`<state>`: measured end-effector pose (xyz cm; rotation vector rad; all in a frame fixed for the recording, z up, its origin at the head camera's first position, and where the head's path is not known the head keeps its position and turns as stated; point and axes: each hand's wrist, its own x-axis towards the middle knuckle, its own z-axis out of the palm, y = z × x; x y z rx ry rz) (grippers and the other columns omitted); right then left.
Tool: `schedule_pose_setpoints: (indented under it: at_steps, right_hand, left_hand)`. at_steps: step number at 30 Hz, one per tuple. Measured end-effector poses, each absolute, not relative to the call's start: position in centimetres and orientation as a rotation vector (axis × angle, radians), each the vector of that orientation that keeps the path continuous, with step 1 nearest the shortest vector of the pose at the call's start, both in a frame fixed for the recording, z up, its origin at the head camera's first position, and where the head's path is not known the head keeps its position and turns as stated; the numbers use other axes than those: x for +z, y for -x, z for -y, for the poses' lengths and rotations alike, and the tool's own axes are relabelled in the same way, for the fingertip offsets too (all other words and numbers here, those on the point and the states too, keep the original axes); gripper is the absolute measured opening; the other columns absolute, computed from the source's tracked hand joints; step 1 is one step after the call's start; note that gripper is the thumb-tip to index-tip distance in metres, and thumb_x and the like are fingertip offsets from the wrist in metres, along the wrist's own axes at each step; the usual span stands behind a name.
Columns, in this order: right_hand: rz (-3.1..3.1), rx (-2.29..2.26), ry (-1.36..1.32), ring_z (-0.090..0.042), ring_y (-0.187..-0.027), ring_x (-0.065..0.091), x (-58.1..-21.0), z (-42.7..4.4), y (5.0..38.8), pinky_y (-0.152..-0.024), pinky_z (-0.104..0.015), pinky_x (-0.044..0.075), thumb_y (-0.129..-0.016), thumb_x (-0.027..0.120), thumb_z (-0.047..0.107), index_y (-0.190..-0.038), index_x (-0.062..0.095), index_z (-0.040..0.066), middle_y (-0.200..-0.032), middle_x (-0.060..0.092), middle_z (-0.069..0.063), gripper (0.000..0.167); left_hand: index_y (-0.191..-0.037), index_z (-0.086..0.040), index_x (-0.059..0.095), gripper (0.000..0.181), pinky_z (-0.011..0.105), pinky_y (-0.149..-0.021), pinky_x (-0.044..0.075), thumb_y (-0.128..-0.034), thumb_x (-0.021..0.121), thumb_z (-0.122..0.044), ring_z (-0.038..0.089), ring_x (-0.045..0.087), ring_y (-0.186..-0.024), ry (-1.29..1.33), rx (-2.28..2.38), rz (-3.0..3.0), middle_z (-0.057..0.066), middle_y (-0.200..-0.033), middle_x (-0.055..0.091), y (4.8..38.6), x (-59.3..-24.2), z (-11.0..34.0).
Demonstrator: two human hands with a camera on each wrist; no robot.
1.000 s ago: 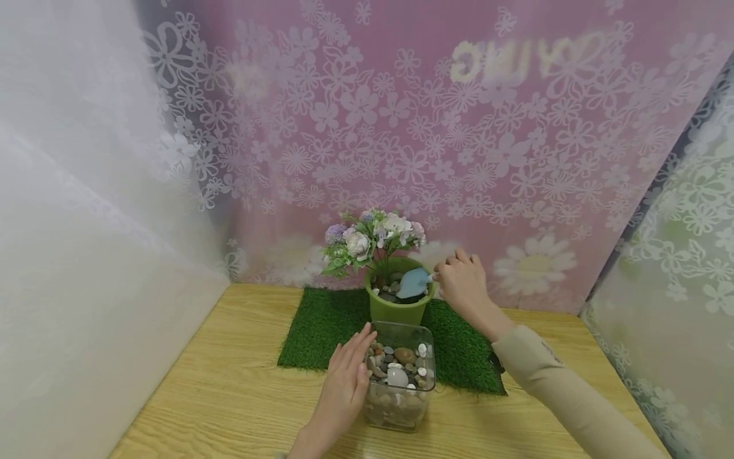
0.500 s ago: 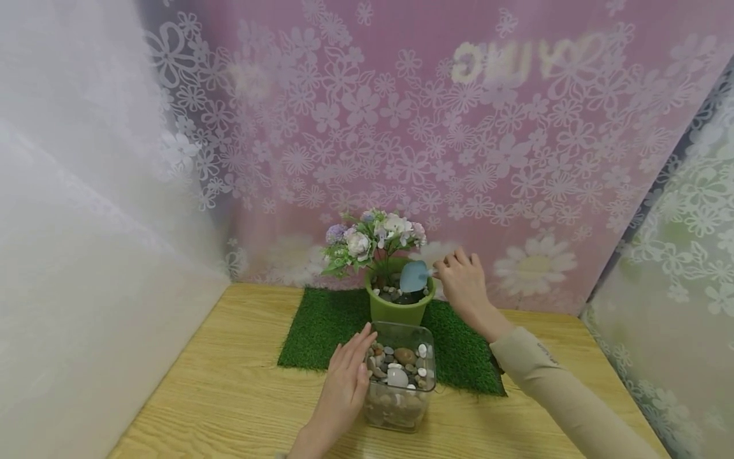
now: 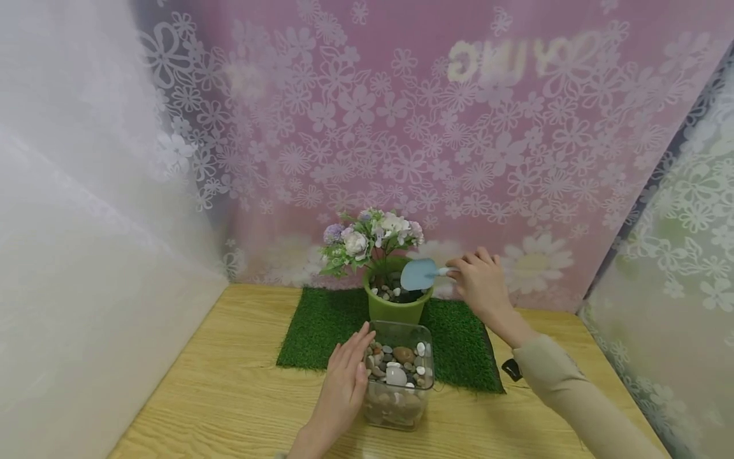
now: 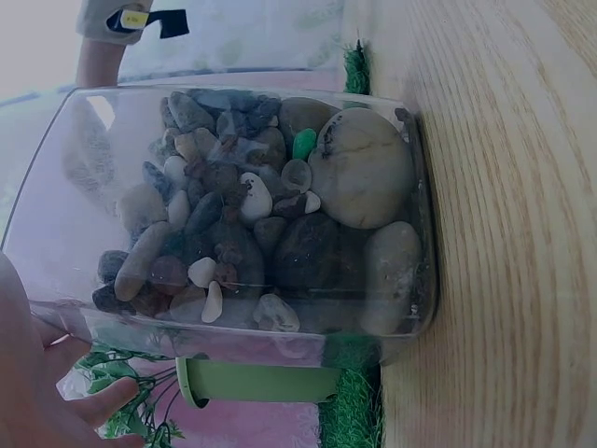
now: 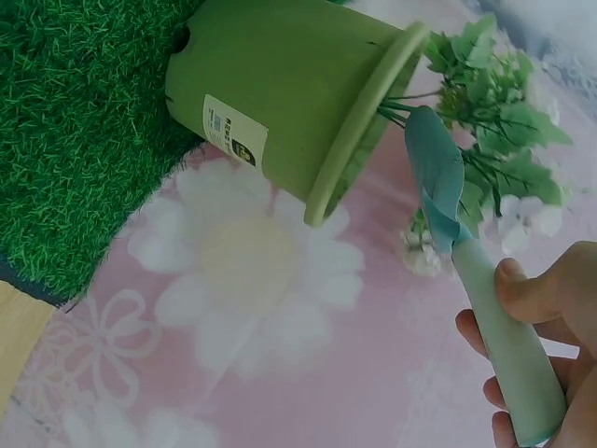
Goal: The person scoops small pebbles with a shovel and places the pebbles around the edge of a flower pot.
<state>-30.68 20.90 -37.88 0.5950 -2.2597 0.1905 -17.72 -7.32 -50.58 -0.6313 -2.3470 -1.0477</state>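
My right hand (image 3: 482,284) grips the pale handle of a small blue trowel (image 3: 418,274). The trowel's blade is over the right part of the rim of a green flowerpot (image 3: 395,312); no stones show on it. Inside the pot lie dark and white stones around the stems of white, pink and purple flowers (image 3: 373,236). My left hand (image 3: 344,382) rests with straight fingers along the left side of a clear plastic container (image 3: 398,408). Pebbles (image 4: 242,205) of several sizes fill its lower part, among them one small green stone (image 4: 304,144). In the right wrist view, fingers and thumb wrap the trowel handle (image 5: 508,350).
Under the pot lies a green artificial turf mat (image 3: 321,331) on the wooden table (image 3: 229,382). A small black object (image 3: 511,370) is beside the right forearm. Patterned pink sheeting (image 3: 401,127) hangs behind, with pale sheeting (image 3: 86,255) at the left.
The trowel has lifted from its downward tilt in the pot and levelled, drawing right and toward me with the right hand. More stones in the pot show. The left hand stays put.
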Motion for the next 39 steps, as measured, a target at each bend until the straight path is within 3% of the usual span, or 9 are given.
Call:
schedule_pose_setpoints:
  at_steps: [6, 10, 14, 21, 31, 39]
  right_hand:
    - [2.318, 0.285, -0.534, -0.03, -0.079, 0.051, -37.3, -23.1, 28.7, -0.071, -0.046, 0.039, -0.085, 0.08, 0.011, -0.098, 0.08, 0.008, -0.086, 0.072, -0.012, 0.014]
    - [2.374, 0.299, -0.528, -0.028, -0.076, 0.051, -37.4, -24.5, 27.6, -0.067, -0.042, 0.041, -0.086, 0.08, 0.013, -0.099, 0.08, 0.009, -0.086, 0.073, -0.012, 0.014]
    - [2.41, 0.307, -0.561, -0.025, -0.07, 0.047, -37.6, -25.6, 26.4, -0.063, -0.037, 0.035, -0.085, 0.08, 0.013, -0.097, 0.08, 0.009, -0.086, 0.074, -0.011, 0.013]
    - [2.408, 0.352, -0.625, -0.015, -0.071, 0.04, -37.0, -26.5, 24.0, -0.058, -0.03, 0.03, -0.082, 0.084, 0.014, -0.098, 0.081, 0.018, -0.089, 0.074, -0.001, 0.017]
    - [2.324, 0.352, -0.909, -0.01, -0.078, 0.051, -34.5, -24.2, 21.5, -0.06, -0.028, 0.044, -0.076, 0.087, 0.01, -0.097, 0.081, 0.016, -0.088, 0.072, 0.006, 0.023]
    - [2.21, 0.243, -1.139, -0.011, -0.074, 0.043, -34.1, -20.9, 20.9, -0.063, -0.028, 0.037, -0.073, 0.087, 0.013, -0.09, 0.08, 0.012, -0.082, 0.071, 0.004, 0.018]
  left_hand:
    - [-0.156, -0.016, 0.041, 0.054, 0.07, -0.11, 0.03, -0.1034, 0.046, -0.004, 0.029, 0.04, -0.145, 0.631, -1.061, 2.345, -0.002, -0.164, 0.032, 17.7, -50.7, 7.3]
    - [-0.155, -0.014, 0.042, 0.053, 0.071, -0.109, 0.03, -0.1029, 0.046, -0.003, 0.031, 0.041, -0.144, 0.636, -1.069, 2.332, 0.0, -0.164, 0.033, 17.7, -50.6, 7.2]
    - [-0.155, -0.015, 0.042, 0.054, 0.071, -0.107, 0.032, -0.1024, 0.047, -0.003, 0.032, 0.043, -0.143, 0.644, -1.053, 2.32, 0.002, -0.163, 0.035, 17.7, -50.6, 7.2]
    - [-0.155, -0.016, 0.041, 0.057, 0.072, -0.106, 0.032, -0.1004, 0.048, 0.0, 0.035, 0.044, -0.141, 0.65, -1.043, 2.302, 0.003, -0.163, 0.036, 17.8, -50.8, 7.2]
    - [-0.155, -0.015, 0.042, 0.058, 0.074, -0.105, 0.031, -0.0999, 0.048, 0.0, 0.038, 0.043, -0.141, 0.648, -1.053, 2.297, 0.004, -0.163, 0.036, 17.7, -50.7, 7.3]
    - [-0.155, -0.014, 0.043, 0.057, 0.074, -0.105, 0.032, -0.1, 0.048, 0.0, 0.038, 0.044, -0.14, 0.653, -1.046, 2.297, 0.004, -0.163, 0.036, 17.7, -50.7, 7.3]
